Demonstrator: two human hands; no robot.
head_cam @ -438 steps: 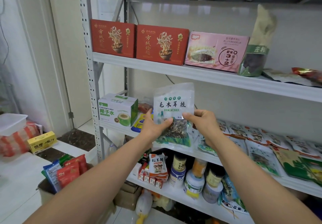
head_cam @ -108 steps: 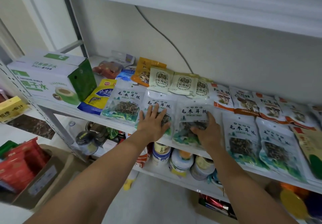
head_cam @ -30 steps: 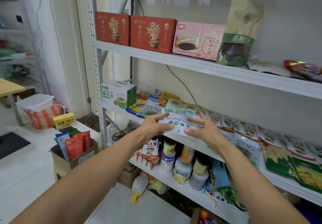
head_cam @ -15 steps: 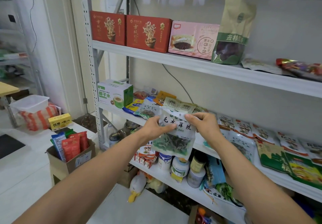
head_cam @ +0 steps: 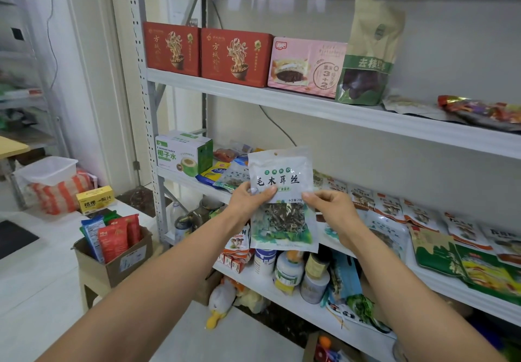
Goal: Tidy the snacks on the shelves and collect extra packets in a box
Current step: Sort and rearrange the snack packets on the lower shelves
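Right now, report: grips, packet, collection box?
Left grip and right grip pinch white-and-green plastic fungus packet, upright, in mid-air. Brown cardboard box lower left, part full. Nothing seen blocking.

The held packet (head_cam: 282,201) covers part of the front edge of the middle shelf (head_cam: 180,178) and the bags lying behind it. Most fingers of the left hand (head_cam: 248,199) are tucked behind the packet. Its small green print is too tiny to read. At the right end of the top shelf (head_cam: 310,105), a shiny red wrapper (head_cam: 485,111) is cut off by the picture's edge. The cardboard box (head_cam: 124,260) hides the bottoms of its snack packs (head_cam: 112,237). A rack (head_cam: 19,94) on the far left is blurry, maybe holding bags.
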